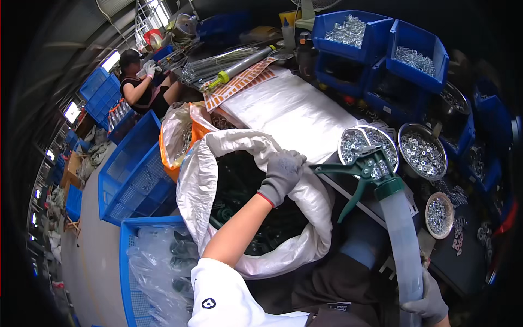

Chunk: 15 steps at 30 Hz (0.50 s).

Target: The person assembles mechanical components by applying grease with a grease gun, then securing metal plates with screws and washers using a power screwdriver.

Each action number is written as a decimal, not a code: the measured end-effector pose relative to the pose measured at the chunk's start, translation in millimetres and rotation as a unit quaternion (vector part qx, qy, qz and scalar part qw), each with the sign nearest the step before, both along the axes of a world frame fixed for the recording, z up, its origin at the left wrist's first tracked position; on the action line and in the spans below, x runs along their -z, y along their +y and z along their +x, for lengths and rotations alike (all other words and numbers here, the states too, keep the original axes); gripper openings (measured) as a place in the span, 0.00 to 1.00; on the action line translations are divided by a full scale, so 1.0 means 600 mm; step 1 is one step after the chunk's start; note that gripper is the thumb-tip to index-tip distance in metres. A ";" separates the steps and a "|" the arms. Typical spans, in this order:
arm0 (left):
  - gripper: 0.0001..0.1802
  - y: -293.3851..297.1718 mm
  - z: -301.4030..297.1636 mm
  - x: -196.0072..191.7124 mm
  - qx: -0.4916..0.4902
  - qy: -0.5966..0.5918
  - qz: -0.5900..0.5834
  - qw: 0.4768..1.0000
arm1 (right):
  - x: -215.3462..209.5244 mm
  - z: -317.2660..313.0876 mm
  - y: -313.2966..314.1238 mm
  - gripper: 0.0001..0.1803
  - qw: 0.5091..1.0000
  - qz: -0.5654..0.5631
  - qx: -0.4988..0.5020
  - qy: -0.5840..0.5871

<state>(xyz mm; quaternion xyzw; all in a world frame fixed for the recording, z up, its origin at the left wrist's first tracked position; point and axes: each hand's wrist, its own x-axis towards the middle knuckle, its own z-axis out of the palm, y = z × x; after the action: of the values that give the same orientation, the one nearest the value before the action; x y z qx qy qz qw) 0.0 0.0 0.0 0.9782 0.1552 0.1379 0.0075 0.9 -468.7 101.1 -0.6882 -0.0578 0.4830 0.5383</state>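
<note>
Below the counter's near edge, head view: left hand (pixel 281 173) in a grey knit glove sits on the rim of a big white woven sack (pixel 199 185), fingers curled down over the rolled edge, clamped on the fabric. Sack mouth gapes toward the camera; dark green parts (pixel 239 185) fill it, too shadowed to name.

Right hand (pixel 430 302), also gloved, is at the lower right edge, fingers wrapped shut around the rear end of a caulking gun tube (pixel 402 234). Tube's long axis runs from that hand up and left; green trigger head (pixel 370 171) is at the far end, its lever poking left toward the sack rim, just beside the left hand but not visibly touching.

So the left hand is nearer the sack, and the gun's head lies right of it, between sack and counter.

On the counter: round metal bowls of small silver nuts (pixel 422 152), a clear plastic sheet (pixel 294 111), blue bins of hardware (pixel 351 32) along the far edge. Left of the sack: orange bag (pixel 177 136), blue crates (pixel 136 174), one with clear bagged parts (pixel 158 261). Another person (pixel 143 87) works at the far left end.
</note>
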 end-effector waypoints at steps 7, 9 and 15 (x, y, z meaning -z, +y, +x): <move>0.14 0.045 0.028 -0.015 0.021 -0.098 -0.189 0.977 | -0.017 0.019 0.070 0.54 0.979 -0.063 -0.095 -0.169; 0.14 0.041 0.033 -0.031 -0.010 -0.048 -0.265 0.963 | -0.029 0.018 0.094 0.55 0.980 -0.062 -0.117 -0.146; 0.13 0.045 0.040 -0.012 -0.022 -0.130 -0.347 0.929 | -0.041 0.012 0.115 0.49 0.951 -0.069 -0.174 -0.247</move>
<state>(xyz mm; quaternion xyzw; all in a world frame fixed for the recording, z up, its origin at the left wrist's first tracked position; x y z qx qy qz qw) 24.0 27.1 7.5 0.8845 0.2123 0.2011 0.3636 8.2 -399.6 125.9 -0.8007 -0.2740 0.3870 0.3661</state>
